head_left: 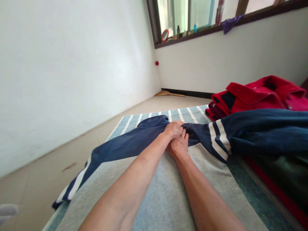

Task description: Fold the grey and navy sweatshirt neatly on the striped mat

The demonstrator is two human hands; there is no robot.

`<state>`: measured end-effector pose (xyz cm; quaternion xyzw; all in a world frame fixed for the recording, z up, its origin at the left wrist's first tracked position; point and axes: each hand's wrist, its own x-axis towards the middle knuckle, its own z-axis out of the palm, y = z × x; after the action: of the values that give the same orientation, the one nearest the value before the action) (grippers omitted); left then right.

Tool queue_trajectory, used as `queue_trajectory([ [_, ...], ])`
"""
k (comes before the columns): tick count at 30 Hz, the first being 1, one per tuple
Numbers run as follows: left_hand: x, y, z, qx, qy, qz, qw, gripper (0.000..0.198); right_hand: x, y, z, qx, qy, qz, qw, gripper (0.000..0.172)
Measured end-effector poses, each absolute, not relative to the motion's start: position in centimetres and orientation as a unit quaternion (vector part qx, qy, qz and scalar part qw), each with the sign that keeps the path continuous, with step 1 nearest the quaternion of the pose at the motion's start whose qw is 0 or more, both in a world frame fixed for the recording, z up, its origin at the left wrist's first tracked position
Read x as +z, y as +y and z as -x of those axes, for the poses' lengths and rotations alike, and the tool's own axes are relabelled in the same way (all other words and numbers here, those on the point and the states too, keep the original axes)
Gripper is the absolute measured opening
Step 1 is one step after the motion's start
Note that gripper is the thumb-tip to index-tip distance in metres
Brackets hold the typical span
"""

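A navy and grey sweatshirt [130, 142] lies spread out in front of me, with white stripes on its sleeves. Its collar [154, 120] points away from me. Both my hands meet on the navy upper part, just right of the collar. My left hand [174, 130] is closed on the fabric there, fingertips partly hidden. Right beside it and slightly nearer, my right hand [179, 144] has its fingers bent onto the same cloth, touching the left one. The striped right sleeve [218, 136] runs off to the right, while the left sleeve [79, 181] hangs toward the near left edge.
Under the sweatshirt is a blue-green sheet with white stripes [190, 114]. Folded red clothes [260, 93] are piled at the right, with dark cloth [276, 173] nearer. Beyond are a tiled floor [60, 166], a wooden-handled brush [169, 93], a white wall and a windowsill.
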<state>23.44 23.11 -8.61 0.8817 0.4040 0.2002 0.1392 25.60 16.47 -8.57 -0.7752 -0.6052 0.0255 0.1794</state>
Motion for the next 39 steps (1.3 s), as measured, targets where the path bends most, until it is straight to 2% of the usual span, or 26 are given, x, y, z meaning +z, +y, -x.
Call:
queue_trajectory([
  [4, -4.3, 26.2, -20.5, 0.179, 0.432, -0.882, 0.060, 0.033, -9.0, 16.7, -25.4, 0.004, -0.598, 0.780, 0.187, 0.061],
  [7, -2.7, 27.7, -17.7, 0.123, 0.500, -0.854, -0.076, 0.031, -9.2, 16.8, -25.3, -0.005, -0.595, 0.779, 0.196, 0.060],
  [9, -2.2, 28.5, -16.0, 0.076, 0.545, -0.827, -0.112, 0.033, -9.3, 16.8, -25.3, -0.010, -0.594, 0.779, 0.200, 0.060],
  [16, -2.0, 31.0, -12.9, -0.011, 0.575, -0.815, -0.069, 0.053, -9.5, 16.8, -25.3, -0.019, -0.593, 0.780, 0.200, 0.060],
  [22, -1.3, 31.3, -12.3, -0.049, 0.553, -0.827, -0.088, 0.058, -9.5, 16.9, -25.3, -0.028, -0.594, 0.778, 0.200, 0.059],
  [31, -0.2, 30.1, -11.4, -0.078, 0.536, -0.824, -0.164, 0.029, -9.3, 16.8, -25.3, -0.024, -0.595, 0.778, 0.202, 0.059],
  [39, -1.7, 28.5, -10.4, -0.038, 0.485, -0.844, -0.224, 0.029, -9.4, 16.8, -25.3, -0.022, -0.591, 0.780, 0.205, 0.060],
])
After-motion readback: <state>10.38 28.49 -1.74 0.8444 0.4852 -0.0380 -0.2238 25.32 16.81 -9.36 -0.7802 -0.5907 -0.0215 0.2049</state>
